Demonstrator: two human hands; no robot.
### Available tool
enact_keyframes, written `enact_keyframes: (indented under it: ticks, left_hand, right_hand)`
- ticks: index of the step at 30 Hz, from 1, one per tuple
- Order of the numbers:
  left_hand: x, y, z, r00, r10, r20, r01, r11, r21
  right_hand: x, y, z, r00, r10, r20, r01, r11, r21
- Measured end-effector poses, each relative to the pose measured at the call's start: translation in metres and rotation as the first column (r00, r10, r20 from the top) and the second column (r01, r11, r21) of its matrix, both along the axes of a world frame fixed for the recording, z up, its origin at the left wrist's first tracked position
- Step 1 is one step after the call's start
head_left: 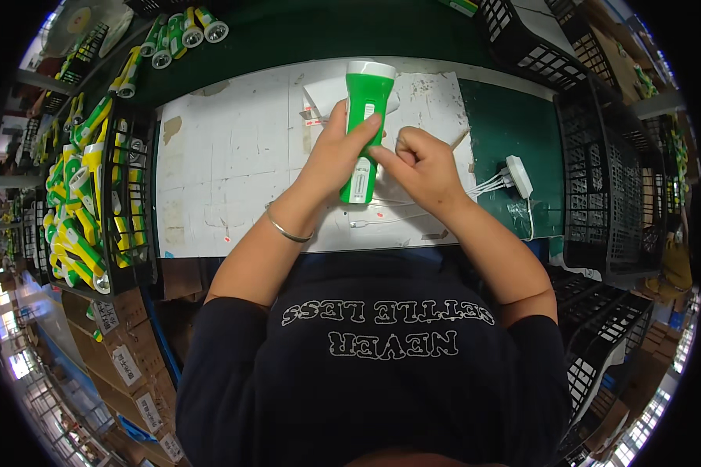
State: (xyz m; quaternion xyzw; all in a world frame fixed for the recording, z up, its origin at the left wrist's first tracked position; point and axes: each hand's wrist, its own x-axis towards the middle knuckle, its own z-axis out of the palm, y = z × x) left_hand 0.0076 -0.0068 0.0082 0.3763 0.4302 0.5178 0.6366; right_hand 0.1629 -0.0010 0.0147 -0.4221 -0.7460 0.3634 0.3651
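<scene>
A green flashlight [358, 175] with a white head rim and a white switch strip stands out over the white work sheet, its head pointing away from me. My left hand [341, 148] is wrapped round its body, the thumb lying by the switch. From the right, my right hand [424, 167] touches the flashlight's side with its thumb tip, the other fingers curled in. Whether those curled fingers hold anything is hidden. Beneath the hands a white cable [374, 224] lies on the sheet, and a piece of white paper [317, 97] shows behind the flashlight.
A black crate [136, 226] full of green and yellow flashlights stands at the left. More flashlights [181, 35] lie at the far left. A white power strip [519, 177] with cables sits right of the sheet [234, 156]. Black crates [600, 194] line the right side.
</scene>
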Motion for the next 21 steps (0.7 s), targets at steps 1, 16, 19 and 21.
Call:
enact_keyframes:
  ticks: [1,16,19,21]
  left_hand:
    - [-0.002,0.000,0.002,0.997,-0.034,-0.068,0.033,0.999,-0.014]
    - [-0.066,-0.031,0.034,0.216,-0.083,-0.973,0.499,0.866,0.037]
    - [-0.084,-0.039,0.040,0.197,-0.114,-0.974,0.497,0.868,-0.001]
    - [-0.085,-0.042,0.041,0.185,-0.155,-0.970,0.501,0.864,-0.043]
  right_hand:
    - [0.006,0.006,-0.003,0.999,0.001,-0.043,0.001,0.999,0.034]
    - [0.048,0.030,0.022,0.972,0.227,-0.057,-0.233,0.923,-0.307]
    - [0.049,0.029,0.017,0.964,0.214,-0.159,-0.257,0.901,-0.349]
    - [0.044,0.030,0.014,0.942,0.248,-0.228,-0.315,0.886,-0.339]
